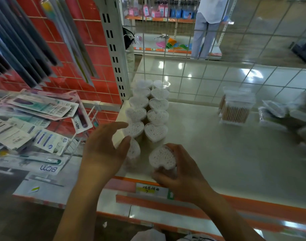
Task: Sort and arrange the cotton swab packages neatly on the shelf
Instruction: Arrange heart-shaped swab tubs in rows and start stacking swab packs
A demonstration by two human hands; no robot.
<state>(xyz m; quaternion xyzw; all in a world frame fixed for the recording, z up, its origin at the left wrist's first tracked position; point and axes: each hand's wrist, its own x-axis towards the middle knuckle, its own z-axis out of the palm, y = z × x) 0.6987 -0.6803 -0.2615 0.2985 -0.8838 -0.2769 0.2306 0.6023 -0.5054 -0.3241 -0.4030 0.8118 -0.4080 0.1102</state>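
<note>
white cotton tips everywhere, packed into heart-shaped tubs (pixel 155 117) that stand upright in two files at the left end of the pale shelf (pixel 218 153), from the wire grid (pixel 183 75) at the back out toward the orange front edge. right hand (pixel 181 176) is at the head of the right file, fingers and thumb wrapped round the sides of the nearest tub (pixel 162 158), heart face up (on the shelf or just over it, can't tell). left hand (pixel 105 150) is beside the left file, released and holding nothing: fingers spread and loosely curved, thumb tip against the front tub of the left file (pixel 134 152), index finger stretched toward the one behind.

over to the right, well apart from the hearts, a clear box (pixel 235 110) of wooden-stick swabs stands near the grid, and further right lie some bagged packs (pixel 274 112), too blurred to read. a yellow price label (pixel 148 188) sits on the front strip just below the right hand. left of the shelf, toothbrush packs (pixel 35 119) are heaped in a wire basket. through the grid, a person (pixel 207 23) stands in the next aisle.
</note>
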